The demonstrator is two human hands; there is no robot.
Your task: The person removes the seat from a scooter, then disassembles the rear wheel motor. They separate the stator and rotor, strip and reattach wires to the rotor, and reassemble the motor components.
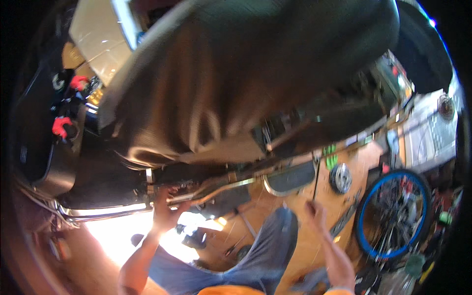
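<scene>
Your left hand (166,215), nearer the metal rail (241,184) below the brown seat's (255,73) lower edge, met its left end, grip unclear; the rail slanted up rightward. Your right hand (316,215) clasped a thin dark rod (316,179).

Seat cover (236,73) — leather-like, creased, soft sheen; rail (238,184) — shiny, metallic; jeans (265,250), matt cloth.

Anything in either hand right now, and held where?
The right hand seems to hold a thin dark rod by its lower end. The left hand is at the metal rail; blur hides whether it grips.
</scene>
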